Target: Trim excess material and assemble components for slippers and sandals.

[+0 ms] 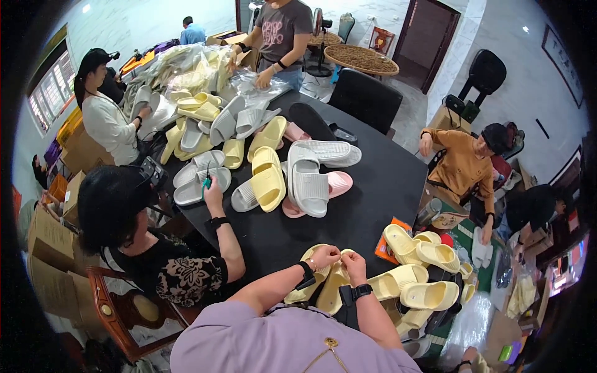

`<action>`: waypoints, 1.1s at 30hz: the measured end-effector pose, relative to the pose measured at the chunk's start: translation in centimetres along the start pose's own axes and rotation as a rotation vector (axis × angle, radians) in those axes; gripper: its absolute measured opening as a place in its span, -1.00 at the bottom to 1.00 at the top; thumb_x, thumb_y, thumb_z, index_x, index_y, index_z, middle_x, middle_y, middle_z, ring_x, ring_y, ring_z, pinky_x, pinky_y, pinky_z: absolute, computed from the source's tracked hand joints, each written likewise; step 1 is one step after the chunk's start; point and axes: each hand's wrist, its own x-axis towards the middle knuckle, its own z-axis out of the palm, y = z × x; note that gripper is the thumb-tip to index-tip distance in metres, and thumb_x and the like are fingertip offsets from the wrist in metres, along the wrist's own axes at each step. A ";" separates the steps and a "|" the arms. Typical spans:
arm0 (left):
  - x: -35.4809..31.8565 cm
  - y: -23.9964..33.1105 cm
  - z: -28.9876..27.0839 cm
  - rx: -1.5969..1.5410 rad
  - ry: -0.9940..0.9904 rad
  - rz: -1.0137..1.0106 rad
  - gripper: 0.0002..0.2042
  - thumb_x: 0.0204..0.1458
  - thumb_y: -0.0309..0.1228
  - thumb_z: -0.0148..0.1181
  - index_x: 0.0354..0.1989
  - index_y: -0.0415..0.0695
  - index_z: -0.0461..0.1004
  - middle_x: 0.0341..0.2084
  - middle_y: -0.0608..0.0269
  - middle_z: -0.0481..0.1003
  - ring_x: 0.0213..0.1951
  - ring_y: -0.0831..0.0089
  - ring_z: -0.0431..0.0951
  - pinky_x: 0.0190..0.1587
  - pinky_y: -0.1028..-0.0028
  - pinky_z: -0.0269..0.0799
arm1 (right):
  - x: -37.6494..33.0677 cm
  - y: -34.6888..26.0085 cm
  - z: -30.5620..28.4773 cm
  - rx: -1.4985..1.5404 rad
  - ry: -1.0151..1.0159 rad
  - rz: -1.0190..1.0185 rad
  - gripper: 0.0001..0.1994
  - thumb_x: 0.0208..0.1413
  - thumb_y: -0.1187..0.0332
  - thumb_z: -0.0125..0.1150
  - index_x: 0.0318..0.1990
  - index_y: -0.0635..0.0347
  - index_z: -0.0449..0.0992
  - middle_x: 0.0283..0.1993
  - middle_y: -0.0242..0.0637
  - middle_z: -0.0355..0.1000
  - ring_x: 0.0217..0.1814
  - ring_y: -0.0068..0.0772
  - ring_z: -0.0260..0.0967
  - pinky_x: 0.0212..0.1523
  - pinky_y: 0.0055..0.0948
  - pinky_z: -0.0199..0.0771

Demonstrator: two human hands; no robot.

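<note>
A pair of pale yellow slippers (333, 291) lies at the table's near edge, right in front of me. Over their far ends, my left hand (324, 255) and my right hand (354, 265) are closed in pinches with the fingertips nearly meeting. Whatever they pinch is too small to make out. Both wrists carry dark bands. To the right of my hands, several more yellow slippers (429, 294) are heaped. Farther off on the black table (367, 193), grey slippers (309, 185) rest partly on a pink slipper (339, 183), beside a yellow slipper (268, 178).
At my left, a co-worker's hand (212, 193) holds a small green-handled tool over grey slippers (202, 177). Piled slippers and plastic bags (199, 68) cover the far left. A black chair (365, 99) stands at the far edge. Another person (463, 161) works at the right.
</note>
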 end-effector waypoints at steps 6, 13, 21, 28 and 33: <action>0.1 -0.8 0.4 -0.026 -0.028 -0.011 -0.86 -0.01 -0.41 0.11 -0.41 -0.24 0.48 -0.55 0.39 0.46 -0.47 0.64 0.39 -0.39 0.59 0.33 | -0.3 0.3 -0.2 -0.077 -0.026 -0.020 -0.92 0.01 0.45 0.13 -0.41 0.27 0.48 -0.52 -0.48 0.37 -0.54 -0.69 0.25 -0.50 -0.66 0.25; -0.2 -0.4 0.0 -0.082 0.004 -0.063 -0.83 0.00 -0.41 0.12 -0.33 -0.28 0.50 -0.47 0.31 0.48 -0.40 0.61 0.43 -0.32 0.57 0.36 | 0.3 0.4 -0.1 -0.146 -0.051 -0.051 -0.85 0.00 0.37 0.15 -0.46 0.29 0.52 -0.53 -0.44 0.43 -0.51 -0.67 0.30 -0.46 -0.63 0.30; 0.4 0.3 -0.1 0.174 0.088 0.156 -0.81 -0.05 -0.42 0.19 -0.27 -0.22 0.51 -0.39 0.19 0.49 -0.34 0.44 0.48 -0.25 0.49 0.40 | -0.9 -0.2 0.5 0.014 0.165 -0.226 -0.88 -0.02 0.47 0.13 -0.31 0.31 0.46 -0.41 -0.42 0.42 -0.47 -0.69 0.28 -0.43 -0.65 0.31; 2.1 0.9 -6.6 -0.184 0.986 0.053 -0.74 -0.09 -0.28 0.29 -0.50 -0.21 0.38 -0.60 0.33 0.35 -0.55 0.54 0.33 -0.45 0.49 0.35 | -8.8 -0.9 2.1 -0.687 0.041 -0.481 -0.77 0.00 0.27 0.11 -0.52 0.28 0.45 -0.53 -0.10 0.42 -0.56 -0.19 0.37 -0.52 -0.32 0.34; 4.4 2.0 -11.8 -0.718 0.640 -0.258 -0.49 -0.09 -0.23 0.29 0.05 0.20 0.22 -0.49 0.44 0.34 -0.68 0.55 0.25 -0.68 0.49 0.11 | -10.6 -1.1 1.5 -1.132 -0.179 -0.215 -0.47 -0.11 -0.13 0.12 -0.48 0.29 0.52 -0.53 -0.02 0.44 -0.44 0.03 0.42 -0.41 -0.12 0.41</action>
